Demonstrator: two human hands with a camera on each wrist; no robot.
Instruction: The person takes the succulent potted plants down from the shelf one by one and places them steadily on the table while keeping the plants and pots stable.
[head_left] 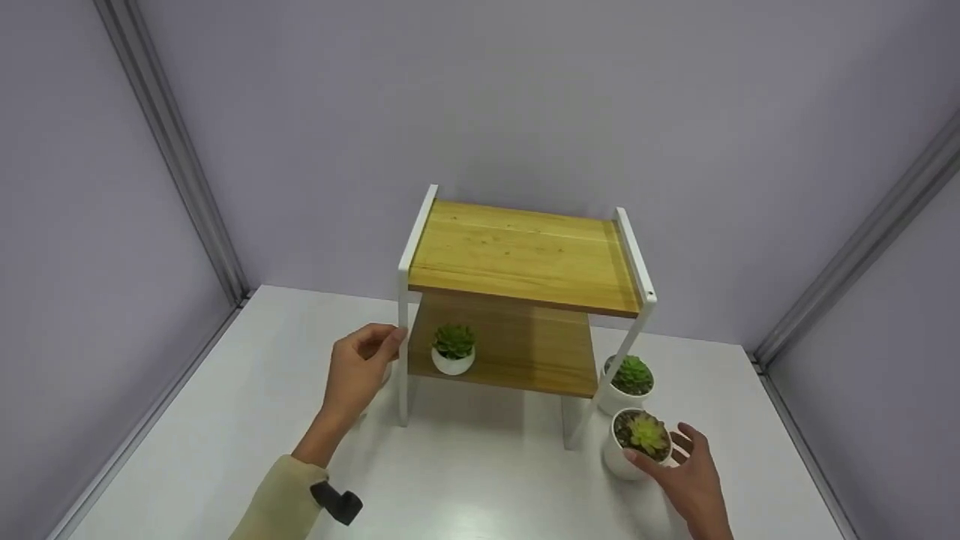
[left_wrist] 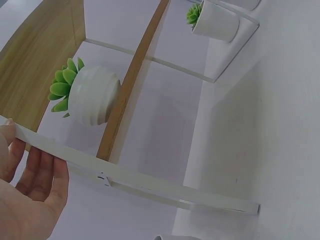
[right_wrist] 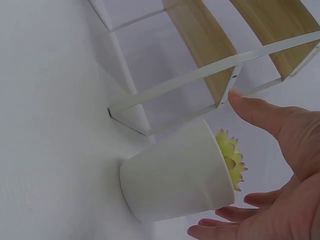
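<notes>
My left hand (head_left: 358, 367) holds the front left white post (left_wrist: 145, 184) of a two-tier wooden shelf (head_left: 525, 255), thumb on one side and fingers on the other. On the lower board (head_left: 517, 341), near that post, sits a small green succulent in a round white pot (head_left: 454, 363). At the right, a yellow-green succulent (head_left: 647, 435) stands upright on the table in a taller white pot (right_wrist: 175, 175). Around its rim my right hand (head_left: 686, 472) is spread, the thumb apart from the pot in the right wrist view and the fingers close by the rim.
Behind the yellow-green plant, another green succulent in a white pot (head_left: 621, 400) stands beside the shelf's right leg. A white object (head_left: 387, 373) shows partly behind my left hand. Pale walls (head_left: 480, 97) enclose the white table (head_left: 465, 480) at the back and sides.
</notes>
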